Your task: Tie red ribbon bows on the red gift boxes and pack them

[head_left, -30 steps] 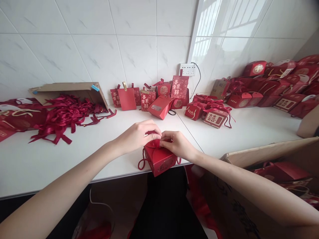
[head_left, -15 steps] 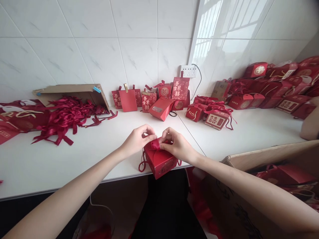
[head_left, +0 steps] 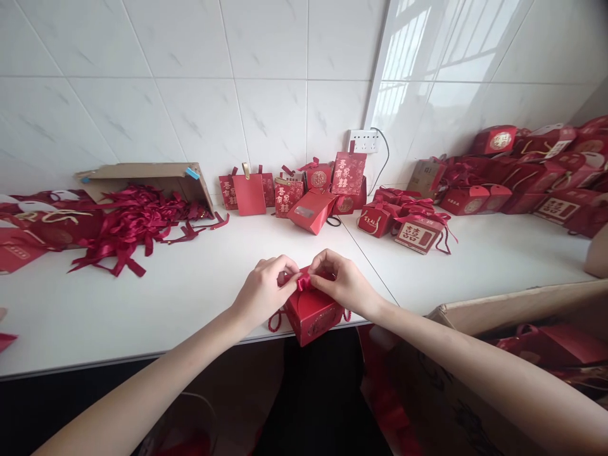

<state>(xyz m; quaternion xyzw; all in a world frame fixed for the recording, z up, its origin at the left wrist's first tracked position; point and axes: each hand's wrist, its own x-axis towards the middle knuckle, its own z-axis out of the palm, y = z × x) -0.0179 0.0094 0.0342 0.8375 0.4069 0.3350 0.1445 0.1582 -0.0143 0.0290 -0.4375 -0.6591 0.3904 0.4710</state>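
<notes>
A red gift box with a gold pattern on its front sits at the table's near edge, a twisted cord loop hanging at each side. On its top is a dark red ribbon bow. My left hand pinches the bow's left side between thumb and fingers. From the other side, my right hand has its thumb and forefinger closed on the bow's right side. My fingers partly cover the lid.
Loose dark red ribbons spill from a tipped cardboard box at left. Finished-looking red boxes and bags stand along the wall. More boxes are piled far right. A large carton stands at lower right.
My left hand has closed in on the bow's left side, and both hands now pinch it. The bow looks smaller and tighter. The whole view has shifted slightly.
</notes>
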